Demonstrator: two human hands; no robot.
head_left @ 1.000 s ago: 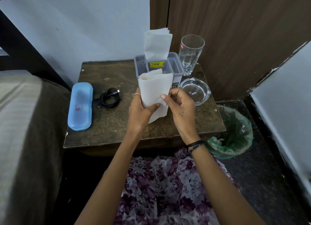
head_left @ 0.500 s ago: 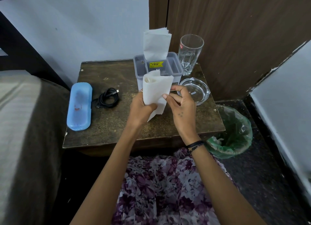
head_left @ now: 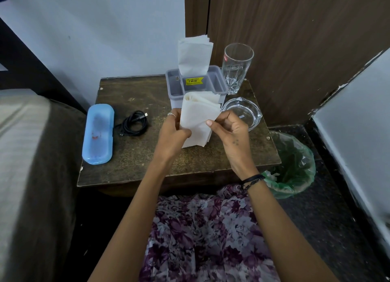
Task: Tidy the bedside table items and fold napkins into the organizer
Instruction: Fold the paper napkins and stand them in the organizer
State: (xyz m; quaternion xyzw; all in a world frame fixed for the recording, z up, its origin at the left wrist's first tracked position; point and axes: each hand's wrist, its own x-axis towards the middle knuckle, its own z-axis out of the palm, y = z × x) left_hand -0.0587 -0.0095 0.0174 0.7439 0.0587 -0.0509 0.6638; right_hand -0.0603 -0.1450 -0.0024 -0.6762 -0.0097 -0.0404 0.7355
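Both hands hold one white napkin (head_left: 198, 119) upright just above the worktop (head_left: 147, 155), at the centre of the frame and directly in front of the grey organizer (head_left: 213, 85). The left hand (head_left: 172, 133) is closed on the napkin's left edge with the thumb across its face; the right hand (head_left: 230, 131) pinches the right edge between thumb and curled fingers. The paper looks thin, light and limp, layered into several plies that fan loose at the top, so it will likely crease at a touch and tear if tugged; gripping near the folded edges, as both hands do, seems the safest hold. A folded napkin stack (head_left: 194, 55) already stands tall in the organizer's middle compartment, while the side compartments appear open. Just right of the organizer stand a tall drinking glass (head_left: 237, 67) and a glass ashtray (head_left: 242, 112), both close to the right hand and easy to knock. At centre left lie a blue case (head_left: 98, 133) and a coiled black cable (head_left: 133, 123), well apart from the napkin. A green-lined bin (head_left: 293, 165) sits at lower right.
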